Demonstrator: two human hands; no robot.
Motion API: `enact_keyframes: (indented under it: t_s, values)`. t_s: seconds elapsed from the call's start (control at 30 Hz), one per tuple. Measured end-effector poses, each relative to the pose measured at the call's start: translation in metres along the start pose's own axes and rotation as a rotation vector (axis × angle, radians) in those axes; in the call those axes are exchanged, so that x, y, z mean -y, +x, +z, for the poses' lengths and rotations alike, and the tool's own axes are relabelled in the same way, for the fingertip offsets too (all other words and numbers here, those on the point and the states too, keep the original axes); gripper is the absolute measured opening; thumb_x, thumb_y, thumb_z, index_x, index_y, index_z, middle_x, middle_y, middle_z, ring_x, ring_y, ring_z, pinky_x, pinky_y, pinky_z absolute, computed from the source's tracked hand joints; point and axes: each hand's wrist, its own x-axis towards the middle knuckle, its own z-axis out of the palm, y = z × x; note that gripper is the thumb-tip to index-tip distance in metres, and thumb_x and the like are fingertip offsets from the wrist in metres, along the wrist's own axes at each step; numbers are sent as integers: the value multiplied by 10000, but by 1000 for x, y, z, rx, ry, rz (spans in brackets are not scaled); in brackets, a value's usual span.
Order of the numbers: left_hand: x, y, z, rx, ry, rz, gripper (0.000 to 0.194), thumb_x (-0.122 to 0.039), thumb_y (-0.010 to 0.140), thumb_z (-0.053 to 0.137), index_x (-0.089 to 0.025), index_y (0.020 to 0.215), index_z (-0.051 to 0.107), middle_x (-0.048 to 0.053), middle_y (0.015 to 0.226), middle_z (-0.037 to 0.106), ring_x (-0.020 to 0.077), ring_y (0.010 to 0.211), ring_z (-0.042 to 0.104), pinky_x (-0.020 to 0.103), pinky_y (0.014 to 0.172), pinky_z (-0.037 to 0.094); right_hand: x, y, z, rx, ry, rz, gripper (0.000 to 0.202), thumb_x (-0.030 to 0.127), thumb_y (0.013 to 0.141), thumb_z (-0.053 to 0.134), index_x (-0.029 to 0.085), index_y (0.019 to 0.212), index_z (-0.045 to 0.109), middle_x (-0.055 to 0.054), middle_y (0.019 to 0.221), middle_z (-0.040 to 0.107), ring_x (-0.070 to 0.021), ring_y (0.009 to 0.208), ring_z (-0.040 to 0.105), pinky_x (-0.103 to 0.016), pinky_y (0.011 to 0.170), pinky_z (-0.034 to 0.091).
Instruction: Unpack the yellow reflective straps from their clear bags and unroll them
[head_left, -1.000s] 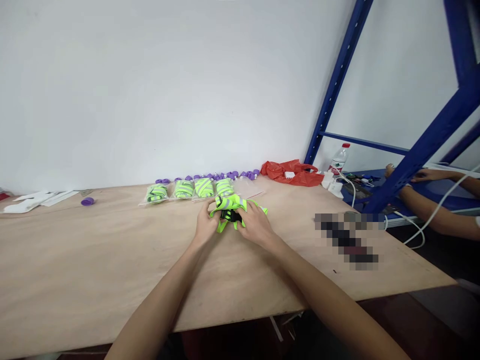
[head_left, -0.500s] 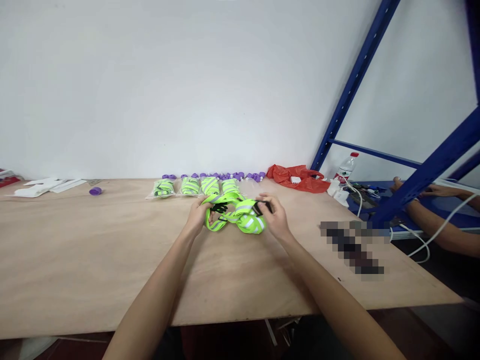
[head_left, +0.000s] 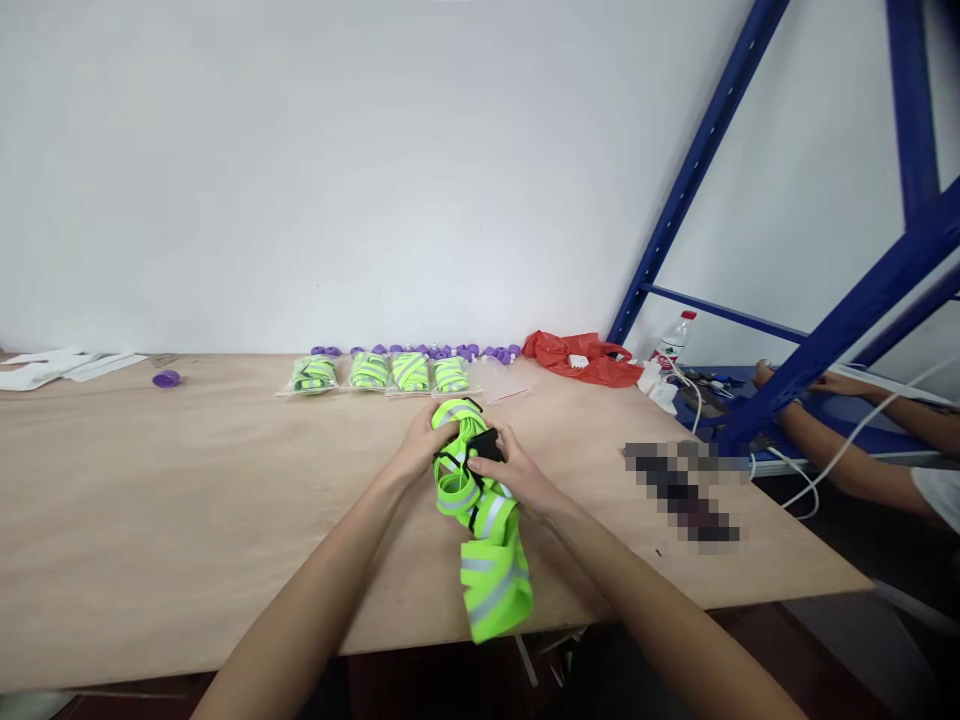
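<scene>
Between my hands is a bundle of neon yellow-green reflective straps [head_left: 491, 585] with grey stripes and black fittings. My left hand [head_left: 421, 447] is closed on the bundle's upper left side. On the right side, my right hand [head_left: 517, 470] grips the bundle by a black buckle-like piece [head_left: 486, 445], thumb across it. A wide loop of strap hangs down toward the table's front edge. Beyond my hands, several clear bags of folded reflective straps [head_left: 410, 372] lie in a row. Beside them on the right is a flat clear plastic bag [head_left: 501, 382].
Several purple rolled pieces [head_left: 450, 352] line the wall, with one purple piece [head_left: 166, 379] apart at left. White sheets [head_left: 71, 368] lie far left. Rightward are a red plastic bag [head_left: 581, 358], a bottle [head_left: 673, 340], a blue metal frame [head_left: 686, 170] and another person's arms [head_left: 840, 455].
Both hands have drawn closer together and gathered the straps. The wide strap loop now hangs down toward me. The view has shifted slightly right.
</scene>
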Motion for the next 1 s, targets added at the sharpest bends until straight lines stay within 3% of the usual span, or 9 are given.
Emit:
enact_keyframes:
  t_s: [0.07, 0.13, 0.27, 0.37, 0.5, 0.6, 0.7, 0.87, 1.0]
  values:
    - [3, 2, -3, -41, 46, 46, 610, -429, 753, 749, -172, 1259, 526, 74, 964, 738, 222, 825, 707, 316, 739, 557, 10, 9, -10, -35, -44, -5, 633, 372, 674, 836, 280, 1232, 551, -36, 1170, 686, -250, 1073, 659, -370, 887, 548]
    - [7, 5, -10, -63, 99, 72, 658, -479, 806, 701, -171, 1336, 460, 85, 951, 741, 234, 838, 718, 352, 759, 567, 31, 25, -36, -109, -176, -74, 535, 369, 693, 799, 249, 1175, 601, -53, 1173, 691, -260, 1049, 667, -389, 895, 543]
    - [20, 12, -24, -149, 269, 132, 524, -467, 909, 551, -189, 1337, 431, 133, 1155, 712, 247, 1059, 688, 388, 878, 549, 91, 70, -111, -324, -705, -382, 467, 352, 730, 762, 214, 1156, 629, -80, 1188, 691, -290, 1112, 631, -457, 1001, 472]
    - [31, 19, -32, -208, 487, 156, 397, -343, 917, 512, -177, 1278, 493, 153, 1223, 679, 261, 1103, 660, 418, 925, 521, 124, 99, -157, -445, -1027, -421, 492, 294, 795, 709, 206, 1265, 592, -111, 1199, 684, -302, 1118, 616, -498, 1029, 414]
    - [39, 34, -38, -199, 841, 194, 339, -176, 858, 543, -182, 1193, 592, 151, 1295, 635, 311, 1225, 568, 486, 1051, 417, 124, 120, -188, -478, -1065, -397, 407, 243, 827, 677, 145, 1216, 606, -183, 1270, 637, -289, 1165, 583, -490, 1064, 345]
    - [40, 54, -35, -149, 1078, 221, 387, -108, 840, 573, -192, 1216, 607, 158, 1369, 586, 343, 1326, 463, 532, 1121, 314, 97, 121, -190, -426, -1057, -360, 354, 222, 727, 767, 123, 1047, 651, -203, 1195, 665, -307, 1155, 594, -476, 1036, 379]
    - [42, 78, -29, -95, 1238, 223, 362, -89, 891, 551, -184, 1235, 613, 176, 1402, 553, 345, 1332, 451, 554, 1122, 306, 63, 101, -178, -333, -1055, -342, 337, 195, 662, 795, 149, 975, 679, -184, 1148, 697, -339, 1129, 618, -514, 1024, 409]
    - [39, 111, -20, 5, 1339, 165, 303, -314, 968, 614, -171, 1235, 616, 111, 1309, 598, 265, 1172, 593, 501, 999, 495, 21, 31, -140, -101, -1041, -350, 327, 215, 730, 719, 216, 1057, 721, -118, 1169, 726, -318, 1157, 630, -528, 1081, 380]
    - [15, 122, -19, -6, 1328, 79, 352, -351, 967, 624, -161, 1261, 596, 109, 1264, 616, 240, 1077, 639, 450, 908, 558, 11, -5, -116, -27, -927, -299, 180, 266, 794, 674, 235, 958, 742, -95, 1059, 758, -299, 1070, 659, -532, 1078, 367]
